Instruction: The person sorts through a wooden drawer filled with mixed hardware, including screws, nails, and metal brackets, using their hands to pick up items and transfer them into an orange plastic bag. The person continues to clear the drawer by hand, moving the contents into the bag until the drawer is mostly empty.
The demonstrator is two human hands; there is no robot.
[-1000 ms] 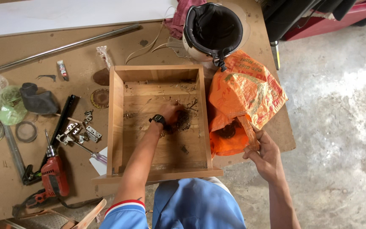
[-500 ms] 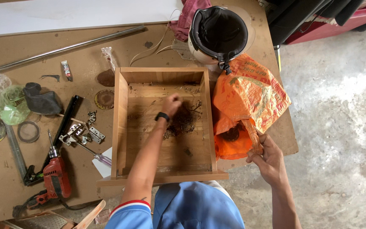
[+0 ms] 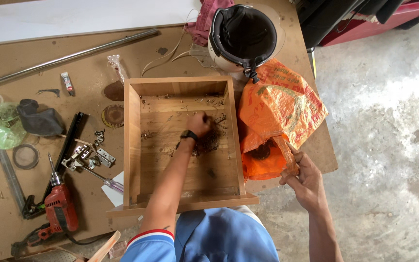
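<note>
Our left hand [image 3: 199, 123] has shifted a little within the wooden drawer [image 3: 133, 140] on the table [image 3: 35, 204], its grip curled over the dark pile of screws [image 3: 209, 140]; how tightly, we cannot tell. Our right hand [image 3: 306, 182] still pinches the orange bag [image 3: 280, 104] by its strap.

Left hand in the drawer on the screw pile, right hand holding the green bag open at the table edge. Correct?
Not quite: the bag is orange, not green. The head view shows the right hand gripping its edge at the table edge, while the left hand is in the drawer on the screw pile.
</note>
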